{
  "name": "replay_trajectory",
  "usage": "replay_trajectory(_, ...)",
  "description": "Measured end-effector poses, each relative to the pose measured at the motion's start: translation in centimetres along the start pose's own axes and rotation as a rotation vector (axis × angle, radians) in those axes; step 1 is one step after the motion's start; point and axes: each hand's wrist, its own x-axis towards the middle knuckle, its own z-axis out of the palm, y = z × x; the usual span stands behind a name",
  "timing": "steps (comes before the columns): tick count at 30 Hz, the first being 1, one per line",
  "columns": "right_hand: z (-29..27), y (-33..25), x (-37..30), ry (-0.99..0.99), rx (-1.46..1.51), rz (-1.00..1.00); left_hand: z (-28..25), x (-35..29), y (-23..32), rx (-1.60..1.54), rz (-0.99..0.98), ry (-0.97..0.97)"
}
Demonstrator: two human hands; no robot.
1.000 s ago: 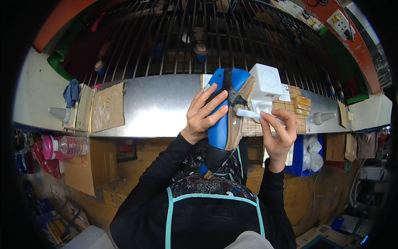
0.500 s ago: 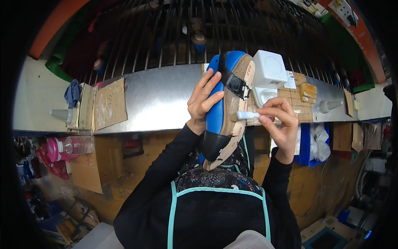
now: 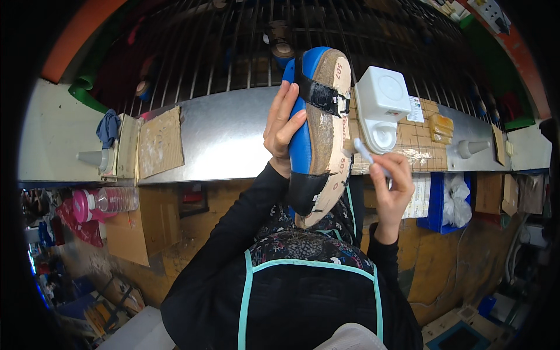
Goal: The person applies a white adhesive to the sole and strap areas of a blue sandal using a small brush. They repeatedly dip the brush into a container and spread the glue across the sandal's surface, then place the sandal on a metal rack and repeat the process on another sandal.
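Observation:
My left hand (image 3: 282, 125) grips a sandal on a blue shoe last from its left side, fingers bent over the blue plastic. The sandal (image 3: 322, 119) is tilted so its pale underside and brown cork side face up and right. Black straps wrap under its edge at the front and heel. Between my right thumb and fingers (image 3: 394, 178) is a small brush with a white handle (image 3: 363, 151). Its bristles are at the right edge of the sole; whether they touch cannot be made out. Beyond it stands a white plastic dispenser (image 3: 382, 96) with a round cup at its near end.
A metal table (image 3: 227, 125) spans the front, with dark roller bars (image 3: 233, 52) behind it. Cardboard (image 3: 161, 143) and a grey cone (image 3: 93, 157) lie left. Right are yellowish blocks (image 3: 441, 128) and another grey cone (image 3: 473, 147). Below hangs a blue bin (image 3: 434, 204) holding white bags.
The sandal has moved a little away from me and turned to show more underside. The brush has left the cork side for the sole's right edge, its handle now slanting.

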Motion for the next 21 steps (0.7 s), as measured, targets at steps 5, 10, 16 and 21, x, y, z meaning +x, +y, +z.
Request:
replay_trajectory(5, -0.2, -0.8, -2.3, -0.075, 0.211, 0.130, -0.6, 0.6, 0.1, 0.019, 0.059, -0.072)
replay_trajectory(10, 0.5, -1.3, -2.1, -0.008, 0.099, 0.079, -1.1, 0.2, 0.3, 0.007, 0.102, -0.172)
replay_trajectory(16, 1.3, -1.2, -1.5, 0.059, -0.118, 0.034, -1.7, -0.8, 0.3, 0.011, 0.112, -0.225)
replay_trajectory(21, 1.9, -1.2, -0.8, 0.100, -0.319, -0.049, -2.3, -0.8, 0.1, 0.026, 0.122, -0.263)
